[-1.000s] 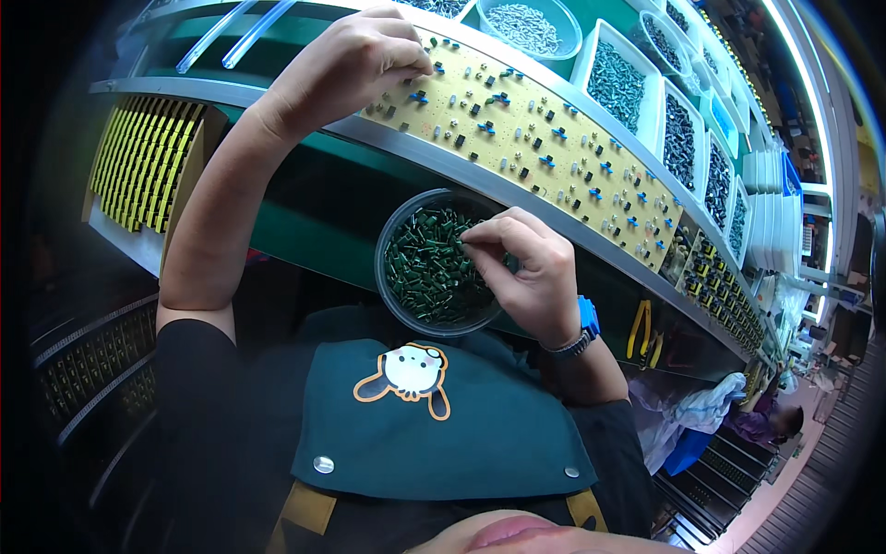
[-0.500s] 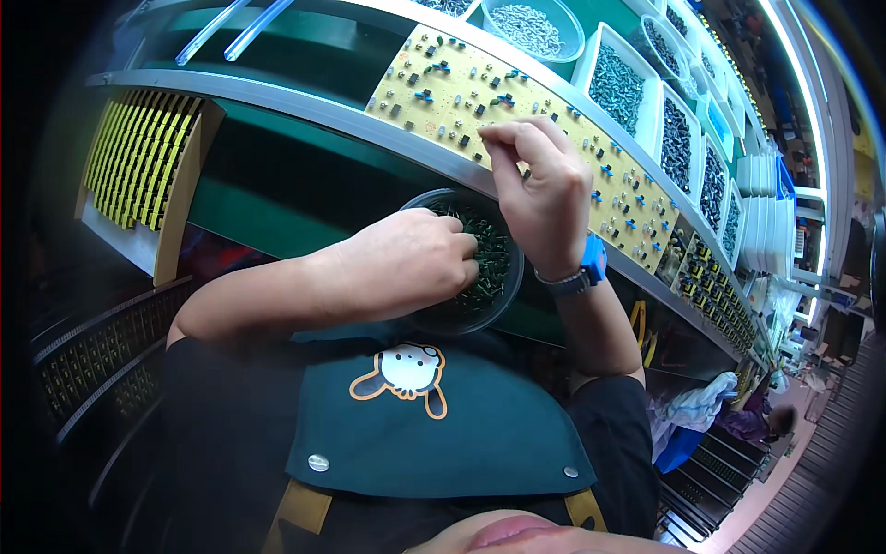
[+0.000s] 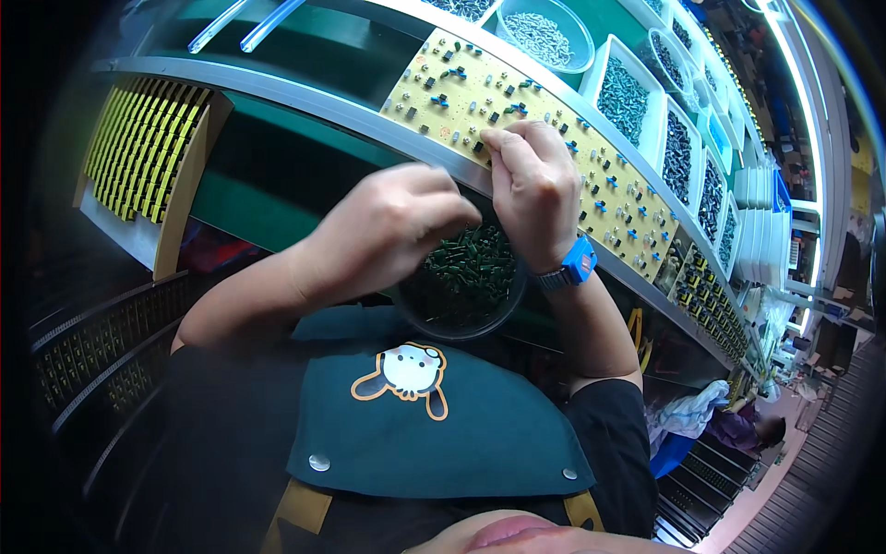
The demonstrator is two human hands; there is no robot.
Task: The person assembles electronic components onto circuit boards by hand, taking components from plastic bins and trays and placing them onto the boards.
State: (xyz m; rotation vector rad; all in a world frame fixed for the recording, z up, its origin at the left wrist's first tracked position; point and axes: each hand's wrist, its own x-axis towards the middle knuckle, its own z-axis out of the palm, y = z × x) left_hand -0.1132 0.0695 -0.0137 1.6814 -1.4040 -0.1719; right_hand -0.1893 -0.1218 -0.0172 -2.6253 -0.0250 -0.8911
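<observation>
My left hand (image 3: 392,222) is raised over a clear round bowl (image 3: 459,330) in front of my chest, its fingers drawn together in a pinch. Small dark green cylindrical parts (image 3: 472,268), likely electronic components, fill the bowl. Anything between those fingertips is too small to make out. At the near edge of a long tan circuit board panel (image 3: 420,109), my right hand (image 3: 537,189) holds thumb and fingers pinched together; what they hold, if anything, is hidden. Black, blue and silvery components dot the panel. A blue wrist strap (image 3: 579,263) circles my right wrist.
A metal rail (image 3: 277,90) runs along the panel's near side. Beyond stand a round tub of silvery parts (image 3: 544,37) and white trays of green (image 3: 623,97) and dark parts (image 3: 678,148). A box of yellow-and-black parts (image 3: 148,152) sits left. Another person (image 3: 743,429) is far right.
My left hand has lifted out of the bowl, up toward the panel. The right hand has shifted slightly but stays pinched at the panel. The panel appears a little further right.
</observation>
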